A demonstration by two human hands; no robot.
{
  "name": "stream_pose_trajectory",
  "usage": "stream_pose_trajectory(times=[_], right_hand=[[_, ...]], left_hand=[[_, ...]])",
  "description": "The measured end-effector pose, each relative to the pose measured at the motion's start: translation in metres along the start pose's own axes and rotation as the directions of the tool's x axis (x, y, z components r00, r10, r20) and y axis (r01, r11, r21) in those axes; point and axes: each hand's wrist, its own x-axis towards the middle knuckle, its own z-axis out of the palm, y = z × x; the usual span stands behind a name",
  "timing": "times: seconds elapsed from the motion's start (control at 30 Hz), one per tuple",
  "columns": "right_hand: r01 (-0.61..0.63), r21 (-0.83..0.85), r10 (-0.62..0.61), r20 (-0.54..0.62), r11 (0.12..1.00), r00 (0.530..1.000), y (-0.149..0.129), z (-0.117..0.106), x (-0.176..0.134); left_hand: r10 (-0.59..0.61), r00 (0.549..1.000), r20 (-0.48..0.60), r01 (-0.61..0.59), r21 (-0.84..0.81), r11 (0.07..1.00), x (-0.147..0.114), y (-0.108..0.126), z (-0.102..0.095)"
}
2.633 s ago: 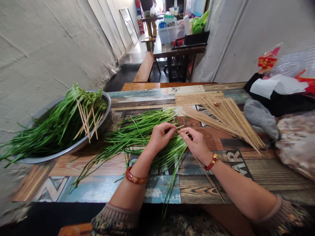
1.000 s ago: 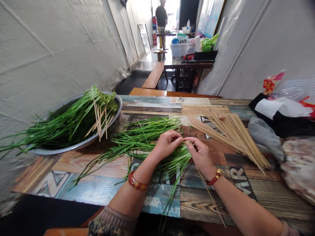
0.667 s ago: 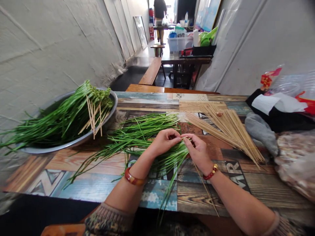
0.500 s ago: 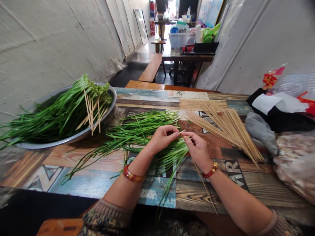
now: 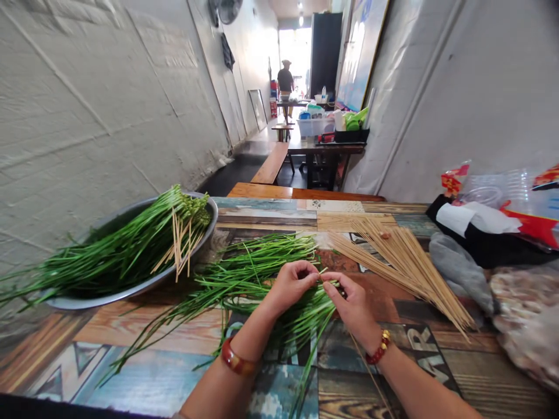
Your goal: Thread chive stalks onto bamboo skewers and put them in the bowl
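Note:
My left hand [image 5: 292, 290] pinches the pale ends of some garlic chives, thumb and forefinger closed. Touching it fingertip to fingertip, my right hand [image 5: 351, 302] is closed on a thin bamboo skewer [image 5: 371, 372], whose long end slants down toward the table's near edge. The skewer's tip is hidden among the fingers. Loose garlic chives [image 5: 262, 256] spread over the table behind and under my hands. To the right lies a fanned pile of bamboo skewers [image 5: 410, 262]. At the left, a metal basin [image 5: 213, 224] holds chives with several skewers sticking out near their cut ends.
The patterned wooden table [image 5: 152, 372] runs across the view. At its right lie a grey plastic bag [image 5: 458, 273], a black cloth [image 5: 489, 241] and a clear bag of pale pieces [image 5: 524, 320]. Beyond are benches, another table with a plastic bin [image 5: 314, 127], and a standing person [image 5: 285, 81].
The view has tilted upward, so the table and hands sit lower and more of the far room shows. My hands stay together at the chive ends, with little visible finger movement.

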Motion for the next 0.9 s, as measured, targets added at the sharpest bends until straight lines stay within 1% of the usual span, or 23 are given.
stream_pose_trajectory(times=[0.13, 0.27, 0.37, 0.53, 0.63, 0.9], right_hand=[[-0.006, -0.019, 0.006, -0.017, 1.0, 1.0, -0.0012, -0.0021, -0.0008], [-0.032, -0.04, 0.032, -0.005, 0.999, 0.999, -0.0022, -0.0056, -0.0015], [-0.015, -0.057, 0.015, -0.01, 0.998, 1.0, -0.0022, -0.0077, -0.0017], [-0.012, -0.077, 0.01, -0.019, 0.997, 1.0, -0.0013, -0.009, -0.0019], [-0.029, -0.059, 0.028, -0.019, 0.998, 0.999, -0.0013, -0.009, -0.0019], [-0.02, -0.061, 0.019, -0.012, 0.998, 1.0, 0.0008, -0.0087, -0.0027]], left_hand=[[-0.011, 1.0, 0.007, 0.012, -0.041, 0.999, -0.0002, -0.0002, 0.0006], [-0.019, 1.0, 0.024, 0.021, -0.096, 0.995, 0.0013, -0.0016, 0.0009], [-0.037, 0.999, 0.034, 0.041, -0.126, 0.991, 0.0024, -0.0031, 0.0012], [-0.052, 0.998, 0.043, 0.057, -0.128, 0.99, 0.0032, -0.005, 0.0023], [-0.044, 0.998, 0.05, 0.05, -0.128, 0.991, 0.0034, -0.006, 0.0026], [-0.031, 0.998, 0.045, 0.038, -0.156, 0.987, 0.0032, -0.0069, 0.0028]])
